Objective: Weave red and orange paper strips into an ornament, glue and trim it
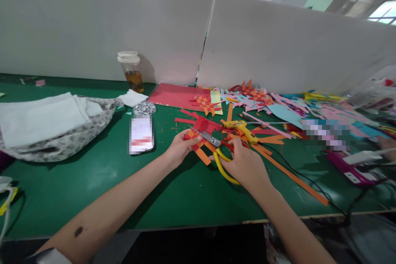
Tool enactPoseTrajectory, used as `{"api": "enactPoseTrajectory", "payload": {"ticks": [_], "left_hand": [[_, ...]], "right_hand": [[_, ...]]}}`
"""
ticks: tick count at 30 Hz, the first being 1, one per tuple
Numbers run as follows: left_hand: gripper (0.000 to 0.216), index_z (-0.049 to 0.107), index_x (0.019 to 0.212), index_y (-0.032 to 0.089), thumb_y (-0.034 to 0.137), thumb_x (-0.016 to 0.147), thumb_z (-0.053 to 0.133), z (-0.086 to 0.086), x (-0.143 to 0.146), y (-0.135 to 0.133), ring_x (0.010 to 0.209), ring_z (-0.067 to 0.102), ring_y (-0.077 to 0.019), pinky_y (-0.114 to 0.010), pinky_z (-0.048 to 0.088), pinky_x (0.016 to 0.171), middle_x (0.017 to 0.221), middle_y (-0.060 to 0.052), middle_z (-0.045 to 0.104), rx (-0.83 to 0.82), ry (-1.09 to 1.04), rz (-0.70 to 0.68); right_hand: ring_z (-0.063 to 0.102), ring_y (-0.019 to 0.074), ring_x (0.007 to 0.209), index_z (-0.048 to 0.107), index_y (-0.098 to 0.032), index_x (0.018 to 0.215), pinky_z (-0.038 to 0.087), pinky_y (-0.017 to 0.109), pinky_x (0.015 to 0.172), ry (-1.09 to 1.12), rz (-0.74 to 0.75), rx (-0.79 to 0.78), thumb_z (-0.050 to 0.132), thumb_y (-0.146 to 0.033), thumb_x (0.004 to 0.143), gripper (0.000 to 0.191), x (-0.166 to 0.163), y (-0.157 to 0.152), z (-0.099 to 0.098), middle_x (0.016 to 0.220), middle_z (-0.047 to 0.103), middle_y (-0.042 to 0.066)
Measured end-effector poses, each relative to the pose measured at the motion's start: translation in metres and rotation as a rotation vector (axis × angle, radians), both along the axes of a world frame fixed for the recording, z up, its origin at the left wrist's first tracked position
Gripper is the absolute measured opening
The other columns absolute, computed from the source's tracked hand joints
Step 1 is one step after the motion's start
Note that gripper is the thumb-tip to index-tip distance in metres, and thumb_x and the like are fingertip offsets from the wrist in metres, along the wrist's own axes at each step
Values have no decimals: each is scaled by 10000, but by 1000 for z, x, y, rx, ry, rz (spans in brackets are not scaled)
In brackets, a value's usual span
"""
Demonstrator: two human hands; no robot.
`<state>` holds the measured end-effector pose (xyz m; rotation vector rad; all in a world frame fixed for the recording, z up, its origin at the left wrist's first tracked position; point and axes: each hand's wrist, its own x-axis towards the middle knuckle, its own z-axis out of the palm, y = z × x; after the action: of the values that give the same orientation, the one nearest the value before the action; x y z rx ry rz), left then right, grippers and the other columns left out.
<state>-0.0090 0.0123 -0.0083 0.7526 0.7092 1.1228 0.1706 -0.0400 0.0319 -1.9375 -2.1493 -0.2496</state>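
Observation:
Pinched in my left hand [180,148] is a woven paper piece [201,145] of red and orange strips, its loose strip ends sticking out. My right hand [246,165] grips scissors [223,164] with yellow and red handles. Their metal blades lie across the woven piece, close to my left fingertips. Just beyond my right hand lies a yellow hot glue gun [244,129] among loose orange strips [297,179] and red ones. A finished-looking woven paper fish [204,104] rests behind on a red sheet [177,95].
A phone [141,134] lies left of my hands, with a lidded cup of tea [132,72] behind it. Patterned fabric [62,148] with white cloth covers the left. Coloured paper scraps [328,111], cables and a purple power strip [351,169] occupy the right. A pale partition [108,29] bounds the green table [161,206].

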Motion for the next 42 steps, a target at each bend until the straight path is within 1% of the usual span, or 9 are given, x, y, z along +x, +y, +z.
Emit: {"api": "enactPoseTrajectory", "payload": {"ticks": [3,8,13,17,21,24,28,34,42], "left_hand": [[339,624,900,166,230,597,763,1,0,0,747,626,-113,-234,491,706,902,-38,665,-8,7,11],[267,622,824,175,337,639,727,2,-2,1,663,609,-88,-205,482,632,816,-12,659,-22,41,42],[293,610,808,171,369,626,727,-1,-5,7,620,596,-86,-185,466,556,774,-6,649,-29,112,164],[314,614,829,171,386,626,720,-2,-6,9,638,605,-105,-208,475,568,800,-21,659,-18,145,188],[314,623,836,167,380,628,720,0,-5,7,667,614,-113,-219,482,591,828,-34,662,-8,150,168],[319,626,845,159,364,622,728,0,-5,6,664,612,-112,-215,483,589,820,-35,658,15,159,159],[331,622,844,152,344,604,744,-1,-5,7,669,613,-116,-216,486,590,812,-33,655,34,159,195],[323,611,840,159,328,601,748,1,-7,9,703,619,-117,-214,487,615,854,-33,655,2,88,282],[314,599,848,160,303,608,744,4,-4,6,715,605,-121,-230,488,653,846,-24,643,81,82,228]], "right_hand": [[562,195,509,420,-187,906,265,240,447,20,-17,-22,429,-606,734,453,0,0,0,550,549,8],[575,202,526,420,-202,891,286,235,450,93,-88,-82,474,-601,692,449,4,1,0,545,548,-4],[584,210,564,414,-219,858,301,238,450,194,-184,-140,496,-568,686,398,15,2,2,589,565,3],[594,201,594,425,-222,853,339,244,474,331,-246,-135,530,-536,666,380,25,4,-3,643,590,12],[600,184,626,439,-227,848,387,252,516,540,-250,-122,542,-494,664,340,29,8,-11,722,627,17],[594,180,610,428,-223,824,403,264,536,640,-240,-111,548,-481,665,326,26,9,-13,707,627,16],[588,176,591,418,-227,851,376,254,506,565,-162,-158,534,-495,684,336,18,5,-10,718,619,13],[570,176,536,432,-212,894,308,232,454,356,-164,-247,500,-560,695,406,12,-5,-5,658,582,16],[634,241,683,460,-210,927,335,252,482,249,-116,-251,506,-575,688,438,0,-9,5,718,626,54]]}}
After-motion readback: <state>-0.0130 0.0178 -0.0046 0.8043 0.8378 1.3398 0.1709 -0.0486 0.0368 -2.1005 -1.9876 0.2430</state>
